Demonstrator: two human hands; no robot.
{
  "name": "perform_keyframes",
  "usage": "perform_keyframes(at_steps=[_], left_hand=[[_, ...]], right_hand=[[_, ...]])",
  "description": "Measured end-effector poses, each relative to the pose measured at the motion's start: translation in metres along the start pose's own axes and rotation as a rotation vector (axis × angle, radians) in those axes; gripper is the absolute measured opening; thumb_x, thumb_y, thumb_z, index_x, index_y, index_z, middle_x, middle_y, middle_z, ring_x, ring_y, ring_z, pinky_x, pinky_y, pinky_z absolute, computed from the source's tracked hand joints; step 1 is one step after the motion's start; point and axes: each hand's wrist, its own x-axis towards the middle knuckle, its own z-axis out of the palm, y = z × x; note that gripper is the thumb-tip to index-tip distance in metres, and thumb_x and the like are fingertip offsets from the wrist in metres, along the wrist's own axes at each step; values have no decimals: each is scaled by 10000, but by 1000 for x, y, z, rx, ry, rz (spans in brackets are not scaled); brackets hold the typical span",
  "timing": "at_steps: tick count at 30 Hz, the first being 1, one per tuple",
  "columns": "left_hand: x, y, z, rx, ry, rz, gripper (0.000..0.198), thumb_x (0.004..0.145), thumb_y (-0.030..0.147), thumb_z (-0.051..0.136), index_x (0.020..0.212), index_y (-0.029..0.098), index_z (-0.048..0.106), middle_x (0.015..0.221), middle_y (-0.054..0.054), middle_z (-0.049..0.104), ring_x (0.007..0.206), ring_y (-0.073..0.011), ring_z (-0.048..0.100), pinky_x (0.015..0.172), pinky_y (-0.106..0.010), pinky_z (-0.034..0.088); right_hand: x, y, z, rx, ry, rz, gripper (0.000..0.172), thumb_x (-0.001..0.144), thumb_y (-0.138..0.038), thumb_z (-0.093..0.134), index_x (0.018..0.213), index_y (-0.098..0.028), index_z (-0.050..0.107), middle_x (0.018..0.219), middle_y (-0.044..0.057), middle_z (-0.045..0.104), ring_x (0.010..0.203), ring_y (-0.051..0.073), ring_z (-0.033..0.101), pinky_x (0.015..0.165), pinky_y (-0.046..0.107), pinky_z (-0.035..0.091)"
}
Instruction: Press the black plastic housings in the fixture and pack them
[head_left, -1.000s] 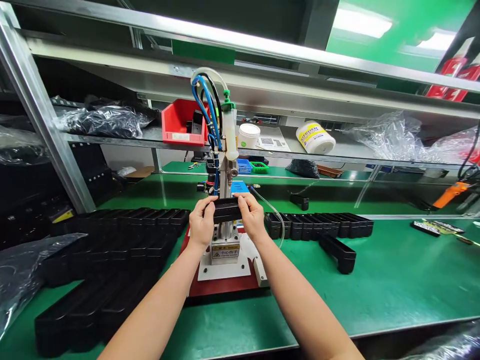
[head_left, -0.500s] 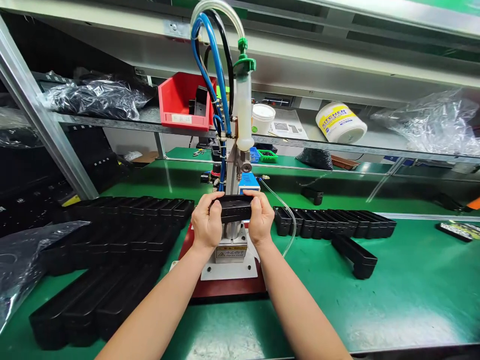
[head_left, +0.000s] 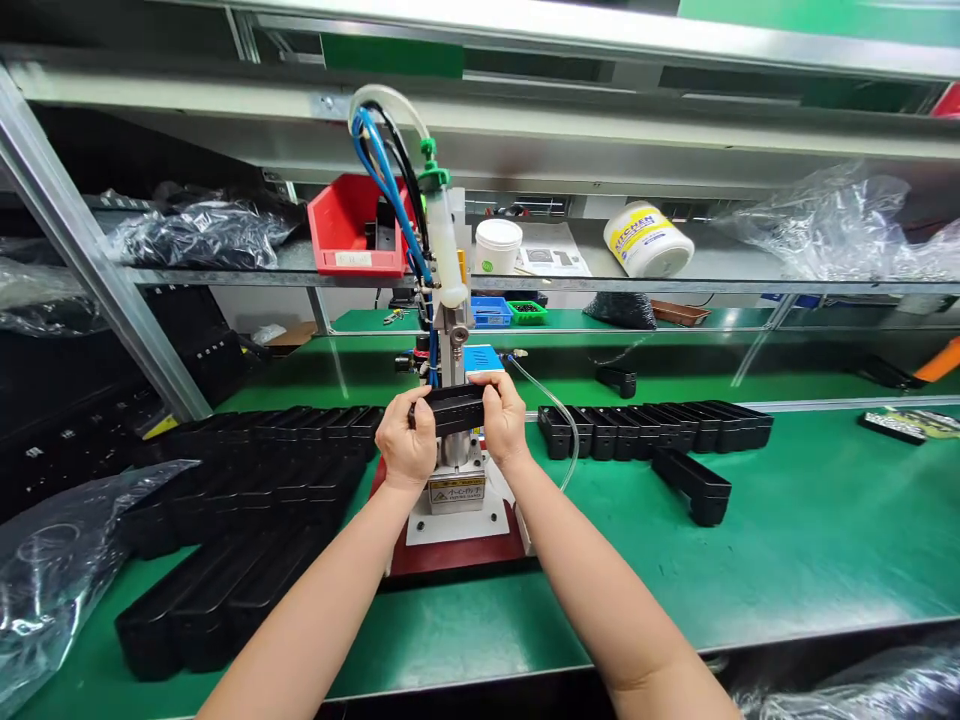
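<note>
Between my two hands is a black plastic housing [head_left: 453, 408], long and hollow, held level by its ends in front of the press. My left hand [head_left: 407, 437] is closed on its left end, thumb on the near face. The right end is gripped by my right hand [head_left: 504, 420], thumb likewise in front and fingers over the top. Right behind it rises the bench-top press [head_left: 452, 335] with a clear dispensing syringe [head_left: 448, 250] and blue air hoses [head_left: 390, 180]. Its metal base [head_left: 457, 528] stands on a dark red board. The housing hides the part of the press behind it.
Rows of black housings [head_left: 247, 480] fill the left of the green bench [head_left: 600, 570]. Another row [head_left: 652, 430] stands right of the press, with a single housing [head_left: 694, 485] before it. A shelf behind carries a red bin [head_left: 356, 230], a white tub [head_left: 498, 245] and a tipped bucket [head_left: 647, 240].
The camera view has shifted, so the press and shelf appear a little further left. Both hands still hold the housing at about the same place before the press.
</note>
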Motion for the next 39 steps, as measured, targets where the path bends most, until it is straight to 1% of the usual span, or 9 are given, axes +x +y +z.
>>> perform_keyframes(at_steps=[2, 6, 12, 19, 25, 30, 32, 35, 39], left_hand=[[1, 1, 1, 42, 26, 30, 337, 906, 356, 402, 949, 156, 669, 942, -86, 691, 888, -193, 625, 826, -329, 470], [0, 2, 2, 96, 66, 67, 321, 890, 339, 420, 911, 153, 681, 908, -97, 699, 849, -203, 622, 796, -335, 463], [0, -1, 3, 115, 56, 40, 341, 886, 354, 393, 900, 159, 673, 904, -98, 689, 847, -200, 616, 816, -340, 456], [-2, 2, 1, 24, 0, -51, 383, 930, 401, 323, 1077, 156, 578, 1048, -105, 644, 921, -171, 600, 799, -293, 453], [7, 8, 5, 2, 15, -93, 327, 886, 410, 370, 921, 161, 579, 761, -32, 584, 665, -144, 523, 659, -272, 413], [19, 25, -1, -43, 55, -29, 337, 879, 394, 348, 991, 167, 571, 909, -64, 604, 763, -160, 545, 736, -289, 424], [11, 31, -11, -66, 38, -15, 342, 884, 383, 346, 1009, 168, 581, 868, -49, 600, 722, -154, 540, 709, -282, 428], [-13, 37, -29, -96, 26, -23, 368, 890, 394, 336, 984, 156, 601, 742, -20, 566, 598, -142, 490, 621, -279, 421], [-43, 46, -50, -123, 59, -49, 407, 904, 434, 309, 969, 160, 603, 809, -42, 584, 662, -160, 518, 645, -298, 442]], right_hand=[[3, 0, 1, -22, 13, 13, 282, 918, -338, 345, 910, -216, 599, 948, 37, 659, 903, 193, 599, 841, 314, 450], [9, 7, 5, -51, 52, 39, 378, 942, -365, 303, 793, -218, 617, 847, 34, 656, 829, 192, 599, 802, 312, 448], [13, 16, 10, -85, 59, 94, 389, 935, -342, 288, 766, -225, 618, 834, 30, 670, 825, 191, 608, 816, 308, 453], [2, 4, -1, -163, 19, 88, 433, 946, -412, 262, 869, -229, 647, 847, 32, 667, 768, 194, 587, 730, 295, 434], [9, -3, -2, -238, 24, 86, 422, 938, -383, 252, 784, -231, 614, 735, 36, 632, 699, 203, 561, 702, 304, 425], [17, -23, -2, -223, 83, 13, 413, 935, -326, 226, 788, -223, 598, 801, 48, 646, 749, 195, 576, 746, 299, 430], [9, -33, -7, -207, 83, -27, 403, 930, -313, 236, 786, -213, 598, 799, 63, 649, 747, 200, 580, 742, 307, 434], [-15, -45, -15, -184, 56, -73, 374, 912, -306, 267, 777, -196, 597, 758, 83, 638, 718, 216, 584, 708, 326, 435], [-46, -58, -21, -143, 29, -88, 347, 889, -316, 295, 785, -193, 602, 762, 87, 633, 722, 220, 592, 713, 333, 440]])
